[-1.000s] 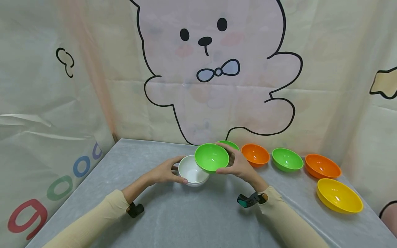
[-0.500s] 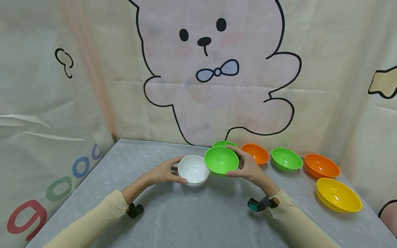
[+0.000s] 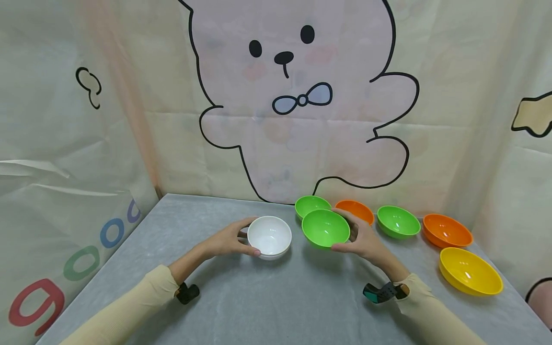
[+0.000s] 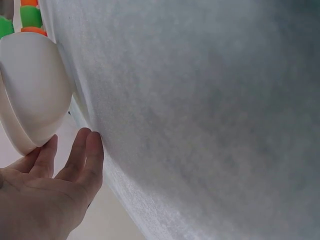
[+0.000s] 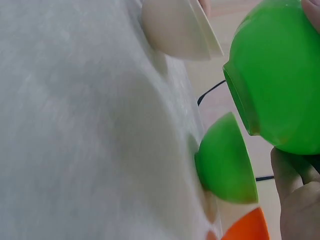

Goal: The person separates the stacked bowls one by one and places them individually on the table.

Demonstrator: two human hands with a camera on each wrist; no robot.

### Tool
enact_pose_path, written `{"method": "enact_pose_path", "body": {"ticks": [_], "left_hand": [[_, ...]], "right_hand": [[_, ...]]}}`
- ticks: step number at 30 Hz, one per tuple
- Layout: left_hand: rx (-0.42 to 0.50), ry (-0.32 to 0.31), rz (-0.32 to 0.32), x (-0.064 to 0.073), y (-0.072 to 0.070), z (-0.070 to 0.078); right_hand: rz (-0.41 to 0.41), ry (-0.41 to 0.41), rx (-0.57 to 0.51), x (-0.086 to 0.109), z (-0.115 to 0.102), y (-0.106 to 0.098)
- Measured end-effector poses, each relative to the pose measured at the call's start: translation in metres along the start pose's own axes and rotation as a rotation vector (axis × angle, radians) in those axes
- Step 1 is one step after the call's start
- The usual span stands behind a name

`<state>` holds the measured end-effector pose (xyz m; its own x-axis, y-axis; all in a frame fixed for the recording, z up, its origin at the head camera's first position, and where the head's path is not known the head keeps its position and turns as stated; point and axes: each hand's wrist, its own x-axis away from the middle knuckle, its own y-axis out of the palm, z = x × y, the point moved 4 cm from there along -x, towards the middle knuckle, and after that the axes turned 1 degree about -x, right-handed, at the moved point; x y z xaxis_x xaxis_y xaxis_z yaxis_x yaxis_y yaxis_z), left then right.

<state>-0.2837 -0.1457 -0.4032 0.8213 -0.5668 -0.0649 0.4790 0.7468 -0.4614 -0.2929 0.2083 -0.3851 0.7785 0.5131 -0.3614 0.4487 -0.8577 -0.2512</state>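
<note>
My left hand (image 3: 230, 238) holds the left side of a white bowl (image 3: 270, 235) on the table, thumb in front and fingers behind. A line below its rim shows; whether a second bowl is nested there, I cannot tell. In the left wrist view, fingertips touch the white bowl (image 4: 37, 85) near its rim, while other fingers stand apart. My right hand (image 3: 360, 238) grips a green bowl (image 3: 324, 229) by its right side, thumb in front. The right wrist view shows this green bowl (image 5: 280, 80) raised off the table, its underside exposed.
Behind the held bowl stands another green bowl (image 3: 311, 203). An orange bowl (image 3: 357, 210), a green bowl (image 3: 397, 222) and a second orange bowl (image 3: 447, 231) line the back right. A yellow bowl (image 3: 471, 271) sits nearer on the grey-covered table (image 3: 267, 306). A printed curtain hangs behind.
My right hand has carried the green bowl rightward and slightly nearer, away from over the white bowl, uncovering more of the rear green bowl. The left hand and white bowl have stayed in place.
</note>
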Motion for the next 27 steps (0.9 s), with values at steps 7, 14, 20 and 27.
{"method": "enact_pose_path", "body": {"ticks": [7, 14, 20, 27], "left_hand": [[0.004, -0.002, 0.002, 0.000, 0.000, 0.000], [-0.003, 0.004, -0.001, 0.001, 0.000, 0.000], [-0.006, 0.005, -0.002, 0.000, 0.000, -0.001], [-0.017, -0.006, -0.003, 0.000, 0.000, -0.002]], "right_hand": [[0.051, -0.006, 0.075, 0.017, 0.002, -0.014], [0.131, 0.034, 0.148, 0.037, 0.007, -0.030], [0.179, 0.025, 0.213, 0.056, 0.009, -0.043], [0.209, 0.018, 0.252, 0.077, 0.003, -0.054]]}}
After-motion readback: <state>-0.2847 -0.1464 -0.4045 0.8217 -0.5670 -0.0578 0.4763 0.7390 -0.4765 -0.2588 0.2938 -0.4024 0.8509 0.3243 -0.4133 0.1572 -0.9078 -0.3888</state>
